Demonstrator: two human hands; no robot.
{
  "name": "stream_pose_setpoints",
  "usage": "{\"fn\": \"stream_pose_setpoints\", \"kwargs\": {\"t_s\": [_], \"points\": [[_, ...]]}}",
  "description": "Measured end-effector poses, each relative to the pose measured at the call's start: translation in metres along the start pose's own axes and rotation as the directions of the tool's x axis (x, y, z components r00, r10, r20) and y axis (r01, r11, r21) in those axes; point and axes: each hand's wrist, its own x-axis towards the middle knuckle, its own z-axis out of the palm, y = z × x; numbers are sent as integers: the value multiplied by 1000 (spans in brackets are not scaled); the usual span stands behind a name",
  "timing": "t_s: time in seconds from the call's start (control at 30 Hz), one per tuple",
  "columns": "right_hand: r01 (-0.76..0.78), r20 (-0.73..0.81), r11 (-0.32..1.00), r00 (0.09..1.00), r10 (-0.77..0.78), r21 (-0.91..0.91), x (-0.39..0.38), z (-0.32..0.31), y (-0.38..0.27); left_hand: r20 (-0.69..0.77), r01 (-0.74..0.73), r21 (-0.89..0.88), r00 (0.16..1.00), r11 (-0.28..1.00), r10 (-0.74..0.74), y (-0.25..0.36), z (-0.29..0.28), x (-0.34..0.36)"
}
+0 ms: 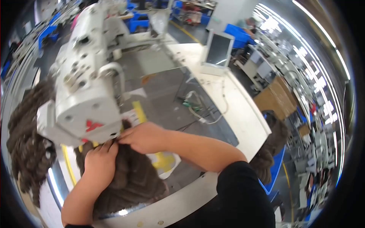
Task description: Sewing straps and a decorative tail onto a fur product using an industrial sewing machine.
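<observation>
A piece of dark brown plush fabric (pixel 133 186) with a ribbed, quilted pattern lies under the white head of an industrial sewing machine (pixel 85 110). My left hand (pixel 100 163) rests on the fabric at its left part, fingers bent and pressed together on the pile close below the machine head. From the right, my right hand (pixel 146 136) reaches in, its fingertips closed on the fabric's upper edge beside my left fingertips. The machine head hides the needle area and part of the fingertips.
More brown plush (pixel 30 144) is heaped left of the machine. Yellow tape (pixel 163 161) marks the machine bed. A small screen (pixel 218 49) stands on the white tabletop (pixel 243 114), near a loose cable (pixel 199 110). At right, plush hangs over a blue bin (pixel 275 173).
</observation>
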Motion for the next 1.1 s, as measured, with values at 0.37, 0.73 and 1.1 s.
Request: {"fn": "stream_pose_setpoints", "kwargs": {"t_s": [0.37, 0.73, 1.1], "points": [[93, -62, 996, 994, -92, 6, -12, -4, 0, 49, 55, -58, 997, 997, -52, 17, -8, 2], [140, -60, 990, 988, -140, -1, -14, -3, -4, 111, -3, -79, 994, 997, 12, 21, -23, -4], [143, -48, 989, 988, -144, -20, -16, -6, -10, 160, -44, -105, 985, 994, 60, 28, -28, -7]]}}
